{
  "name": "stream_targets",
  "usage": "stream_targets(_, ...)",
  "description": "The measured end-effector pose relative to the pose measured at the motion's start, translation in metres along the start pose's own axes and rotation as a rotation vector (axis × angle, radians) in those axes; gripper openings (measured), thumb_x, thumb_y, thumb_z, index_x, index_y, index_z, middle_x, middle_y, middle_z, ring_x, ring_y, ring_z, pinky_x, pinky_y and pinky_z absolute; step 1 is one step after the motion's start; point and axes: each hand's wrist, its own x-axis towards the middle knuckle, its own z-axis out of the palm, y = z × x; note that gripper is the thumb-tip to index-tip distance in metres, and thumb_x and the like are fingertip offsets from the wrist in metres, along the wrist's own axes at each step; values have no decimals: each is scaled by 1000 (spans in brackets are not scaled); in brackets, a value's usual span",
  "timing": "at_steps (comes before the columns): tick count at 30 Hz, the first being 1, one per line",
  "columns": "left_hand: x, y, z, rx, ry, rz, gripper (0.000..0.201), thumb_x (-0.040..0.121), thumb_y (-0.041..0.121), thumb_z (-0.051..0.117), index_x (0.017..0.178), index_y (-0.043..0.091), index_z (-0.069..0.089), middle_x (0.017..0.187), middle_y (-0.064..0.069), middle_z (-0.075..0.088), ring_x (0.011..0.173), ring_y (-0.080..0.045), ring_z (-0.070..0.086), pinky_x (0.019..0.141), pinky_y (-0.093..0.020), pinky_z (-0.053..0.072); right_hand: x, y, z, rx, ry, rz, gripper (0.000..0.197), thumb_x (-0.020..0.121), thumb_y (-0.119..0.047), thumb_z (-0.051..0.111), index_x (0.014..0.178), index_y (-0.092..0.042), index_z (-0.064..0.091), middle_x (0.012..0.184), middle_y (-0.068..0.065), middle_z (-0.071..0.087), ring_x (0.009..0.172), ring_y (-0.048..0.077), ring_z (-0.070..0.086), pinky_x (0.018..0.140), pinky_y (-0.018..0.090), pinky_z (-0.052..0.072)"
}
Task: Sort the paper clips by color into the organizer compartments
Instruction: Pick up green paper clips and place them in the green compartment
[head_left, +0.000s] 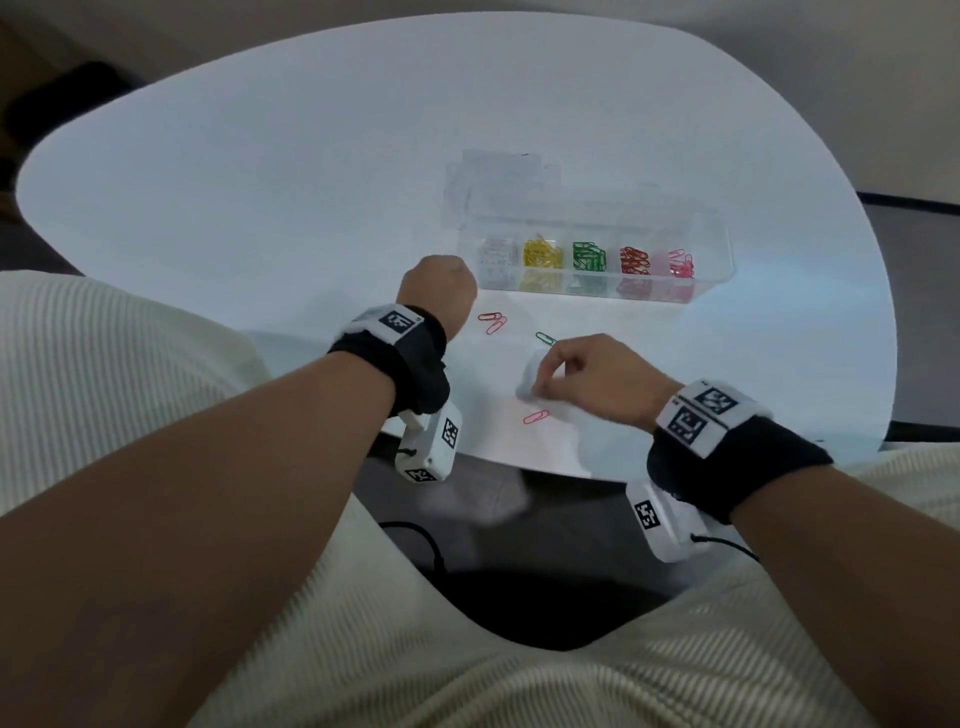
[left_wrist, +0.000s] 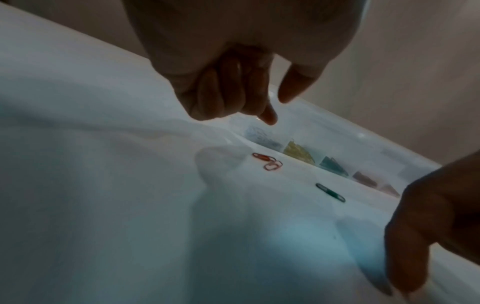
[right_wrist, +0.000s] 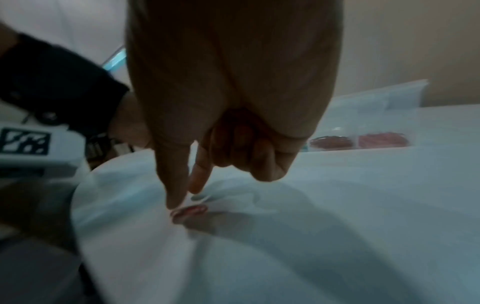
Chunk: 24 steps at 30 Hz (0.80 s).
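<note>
One pink clip (right_wrist: 189, 211) under right fingers (right_wrist: 176, 197)

Left hand (head_left: 437, 291) hangs over the table (head_left: 260, 182), palm down, fingers curled in, index tip and thumb poking out with a gap between, nothing held. Right hand (head_left: 587, 376) lower, near the table's front edge, thumb and index reaching down to the surface, other fingers curled.
</note>
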Motion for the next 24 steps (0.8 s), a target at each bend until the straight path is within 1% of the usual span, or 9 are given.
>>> stream_targets(2,-4,-2,6,98,-9,23,20,88,26,49,74,14,56,82,-7,63,77,-25,54,72,-33,46,-2,-1,10,-339,-52,-78,15,79,-36,76,90,-26,72,69,-13,54,63,4,49,59,19,36)
stream_targets(4,-7,-5,10,193,-12,48,18,81,38,59,78,21,59,79,2,61,78,-21,56,66,-29,43,-1,1,18,-467,-52,-72,15,80,-34,75,94,-28,74,85,-8,64,79,10,56,70,23,41)
stream_targets(7,-9,-8,13,333,-42,121,16,80,41,65,87,26,63,78,8,58,80,-20,57,67,-26,38,0,0,22,-512,-5,-21,10,81,-35,73,87,-28,74,90,-4,69,83,16,62,69,25,45)
stream_targets(11,-10,-6,17,492,-108,198,16,82,33,63,97,31,68,105,6,68,93,-21,62,73,-27,43,0,-3,28,-552,8,12,12,78,-39,70,75,-29,64,82,-6,62,81,18,63,64,26,42)
stream_targets(14,-13,-6,18,561,-129,213,16,86,32,61,99,27,70,107,3,68,96,-23,63,74,-28,44,-1,0,32,-528,-18,39,16,76,-40,67,70,-27,60,81,-4,66,79,18,63,65,27,48)
stream_targets(16,-16,-4,18,617,-124,237,18,90,35,58,95,23,70,101,0,67,92,-26,63,72,-29,44,-1,3,27,-431,-35,73,22,78,-41,65,68,-23,58,79,-3,66,76,17,61,67,29,48)
stream_targets(18,-18,-2,20,671,-129,262,22,92,35,54,94,19,69,98,-2,66,90,-27,62,71,-29,42,0,5,19,-262,-17,113,24,85,-35,58,69,-17,57,76,-1,61,69,14,54,62,29,41)
stream_targets(21,-19,0,24,730,-144,293,20,93,30,52,96,17,67,99,-3,64,89,-28,62,69,-30,40,1,4,6,186,41,212,26,89,-17,45,64,-15,42,62,0,43,52,16,34,51,26,24)
stream_targets(24,-20,2,27,767,-157,322,17,89,20,51,99,16,65,100,-3,64,88,-27,62,69,-30,42,0,5,-3,579,91,287,29,85,-10,44,62,-19,28,58,3,27,48,16,16,49,26,13)
